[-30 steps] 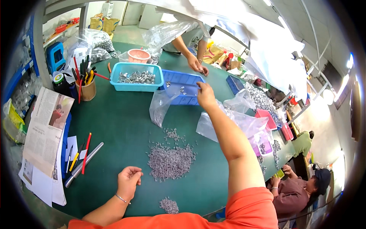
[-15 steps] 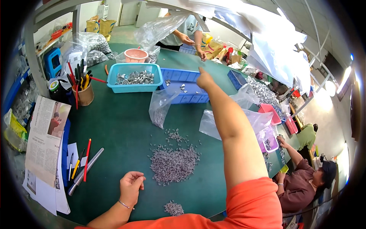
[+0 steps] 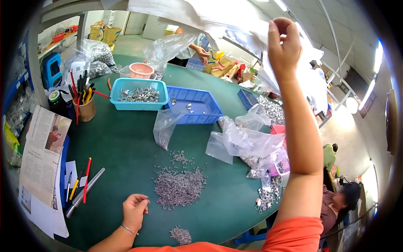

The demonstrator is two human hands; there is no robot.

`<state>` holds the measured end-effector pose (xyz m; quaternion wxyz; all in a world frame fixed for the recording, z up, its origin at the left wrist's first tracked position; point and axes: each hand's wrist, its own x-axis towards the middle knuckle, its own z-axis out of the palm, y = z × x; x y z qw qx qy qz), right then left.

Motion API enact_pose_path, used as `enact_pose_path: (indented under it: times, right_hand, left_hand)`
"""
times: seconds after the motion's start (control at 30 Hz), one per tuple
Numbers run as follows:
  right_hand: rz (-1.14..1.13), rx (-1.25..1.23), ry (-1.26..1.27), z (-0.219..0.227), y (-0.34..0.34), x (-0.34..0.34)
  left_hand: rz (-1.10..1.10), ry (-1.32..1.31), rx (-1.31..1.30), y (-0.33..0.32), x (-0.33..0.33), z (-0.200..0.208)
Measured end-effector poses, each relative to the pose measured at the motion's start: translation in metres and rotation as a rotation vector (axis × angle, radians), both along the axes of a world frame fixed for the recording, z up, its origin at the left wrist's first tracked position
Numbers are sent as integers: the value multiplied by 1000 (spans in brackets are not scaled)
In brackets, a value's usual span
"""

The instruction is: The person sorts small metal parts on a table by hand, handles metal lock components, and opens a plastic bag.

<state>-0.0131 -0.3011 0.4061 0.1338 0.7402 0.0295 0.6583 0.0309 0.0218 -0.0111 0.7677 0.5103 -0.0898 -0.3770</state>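
My right hand (image 3: 286,48) is raised high at the upper right, its fingers curled in. Behind it hang pale plastic sheets (image 3: 235,19); whether the fingers hold anything cannot be made out. On the green table, my left hand (image 3: 135,210) rests with thumb and fingers drawn together, and anything between them is hidden. Beside it spreads a pile of small grey parts (image 3: 178,187), with a smaller heap (image 3: 180,235) nearer to me. A clear bag (image 3: 164,130) holding similar parts lies beyond the pile.
A turquoise basket (image 3: 138,106) of metal pieces stands beside a blue tray (image 3: 197,119). Plastic bags (image 3: 247,136) and loose metal rings (image 3: 268,197) lie on the right. Pens, a tool cup (image 3: 87,110) and newspaper (image 3: 44,151) are at left. Co-workers (image 3: 336,206) sit or stand nearby.
My right hand has swung from over the blue tray up and to the right. The view has shifted, uncovering bags and rings at right. My left hand stays beside the pile.
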Motion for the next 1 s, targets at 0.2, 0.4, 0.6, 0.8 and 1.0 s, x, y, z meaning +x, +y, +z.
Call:
enact_pose_path:
  times: [0.2,0.4,0.6,0.8,1.0]
  right_hand:
    - [-616,140,419,32,-57,-28]
    - [-633,277,455,56,-72,-41]
    - [-326,191,73,60,-45,-44]
    - [449,535,-316,30,-49,-82]
    - [694,730,-356,10,-71,-120]
  left_hand:
    - [-5,-12,5,1,-1,1]
    - [-19,-17,14,-2,0,5]
    - [-22,-21,21,1,1,4]
    - [-16,-10,24,1,-1,3]
    - [-27,-13,10,-1,0,1]
